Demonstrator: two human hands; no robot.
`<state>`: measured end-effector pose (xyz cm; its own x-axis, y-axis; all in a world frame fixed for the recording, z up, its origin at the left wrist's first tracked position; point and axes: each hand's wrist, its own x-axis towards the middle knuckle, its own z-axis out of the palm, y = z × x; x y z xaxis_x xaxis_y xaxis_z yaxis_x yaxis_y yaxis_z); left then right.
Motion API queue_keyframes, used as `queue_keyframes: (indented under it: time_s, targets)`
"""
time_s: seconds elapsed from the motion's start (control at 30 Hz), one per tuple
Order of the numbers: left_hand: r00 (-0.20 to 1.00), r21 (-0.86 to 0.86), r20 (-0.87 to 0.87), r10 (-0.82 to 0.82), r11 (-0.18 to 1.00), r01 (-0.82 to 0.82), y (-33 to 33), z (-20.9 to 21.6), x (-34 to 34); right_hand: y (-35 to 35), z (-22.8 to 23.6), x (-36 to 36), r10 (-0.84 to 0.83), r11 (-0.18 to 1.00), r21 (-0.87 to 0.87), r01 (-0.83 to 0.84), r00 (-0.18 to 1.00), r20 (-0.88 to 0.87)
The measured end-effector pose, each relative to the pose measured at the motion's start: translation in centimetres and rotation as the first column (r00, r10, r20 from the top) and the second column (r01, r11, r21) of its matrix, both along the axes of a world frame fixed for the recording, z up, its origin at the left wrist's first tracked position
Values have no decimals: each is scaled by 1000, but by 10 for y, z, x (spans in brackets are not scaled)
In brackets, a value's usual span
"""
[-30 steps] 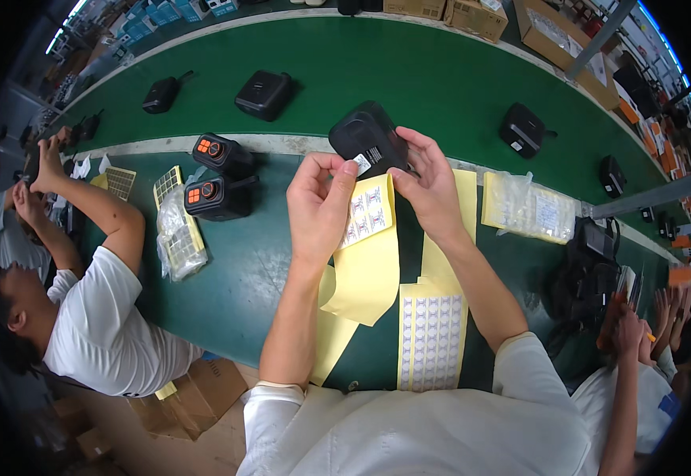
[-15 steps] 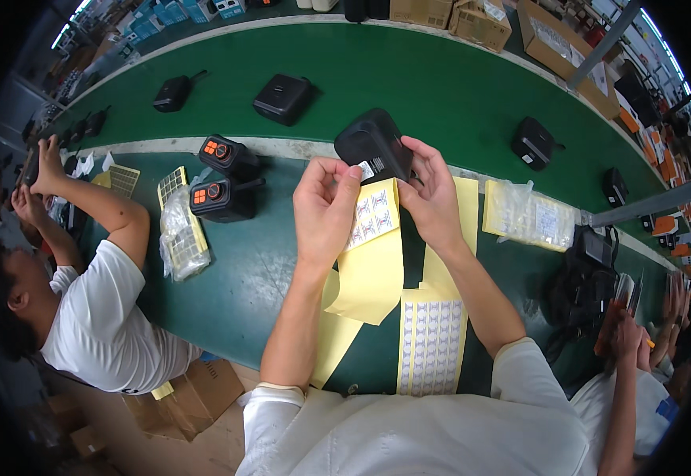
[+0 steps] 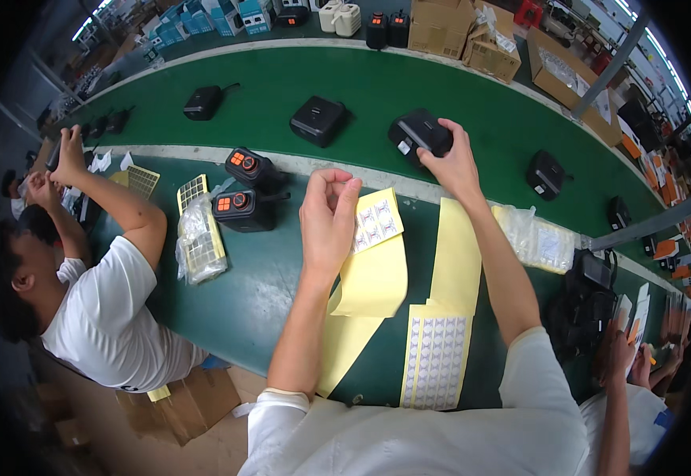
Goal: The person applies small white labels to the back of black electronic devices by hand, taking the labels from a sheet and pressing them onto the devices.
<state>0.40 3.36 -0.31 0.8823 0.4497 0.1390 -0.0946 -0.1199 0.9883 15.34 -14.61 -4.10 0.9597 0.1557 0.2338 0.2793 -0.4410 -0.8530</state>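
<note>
My right hand [image 3: 452, 164] grips the right side of a black box-shaped device [image 3: 418, 136] with rounded corners. It is at the green belt beyond the table edge; whether it touches the belt I cannot tell. Small white labels show on its side. In my left hand [image 3: 327, 222], thumb and fingers pinch a yellow sheet of stickers [image 3: 377, 226], its printed white labels facing up and its lower part curling down. Between my forearms lies another label sheet [image 3: 437, 357], with a bare yellow backing sheet [image 3: 456, 254] above it.
Two black devices with orange buttons [image 3: 246, 208] stand left on the table, beside bagged label sheets [image 3: 201, 242]. More black devices [image 3: 317, 120] sit along the belt [image 3: 266, 75]. At right are a plastic-wrapped stack [image 3: 542, 242], a black bag [image 3: 583, 297] and a metal post [image 3: 646, 218]. Co-workers sit on both sides.
My right hand has moved the black device away from the sticker sheet, forward and right to the belt. My left hand still holds the sheet. The view has shifted slightly.
</note>
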Motion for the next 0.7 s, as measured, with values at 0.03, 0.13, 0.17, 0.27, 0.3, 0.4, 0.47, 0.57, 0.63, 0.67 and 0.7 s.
queue_keyframes:
  time_s: [0.03,0.13,0.17,0.27,0.3,0.4,0.47,0.57,0.63,0.67,0.7]
  targets:
    - [998,47,62,9,999,-12,-1,1,-2,-2,-2,14,-85,972,-215,97,995,60]
    - [987,152,161,0,988,-25,-11,7,-4,-20,-27,45,-33,934,-348,86,987,156]
    - [984,222,180,-3,974,-38,-13,7,-2,-26,-37,50,-58,890,-428,155,971,230]
    - [986,314,168,18,947,-70,-11,0,-4,-10,-15,9,1,938,-331,105,953,303]
    - [986,334,168,13,940,-69,-11,-3,-3,-6,1,-13,196,979,-75,-188,972,128]
    - [987,384,158,-8,922,-54,-13,-8,-4,5,30,-84,659,723,506,-470,688,-305]
    - [985,332,162,-64,943,7,-19,-6,-3,10,18,-103,608,714,598,-364,746,-272]
    - [982,-52,41,-184,981,186,-20,8,-3,4,20,-101,467,763,604,-233,843,-265]
    - [956,-289,-7,-295,916,280,-20,16,-5,-2,21,-100,434,763,614,-202,864,-255]
    - [931,-253,-48,-362,906,340,-15,12,-3,-4,22,-100,408,760,622,-185,882,-236]
    - [931,-233,-49,-362,910,342,-12,11,-5,-2,26,-102,417,730,662,-170,878,-235]
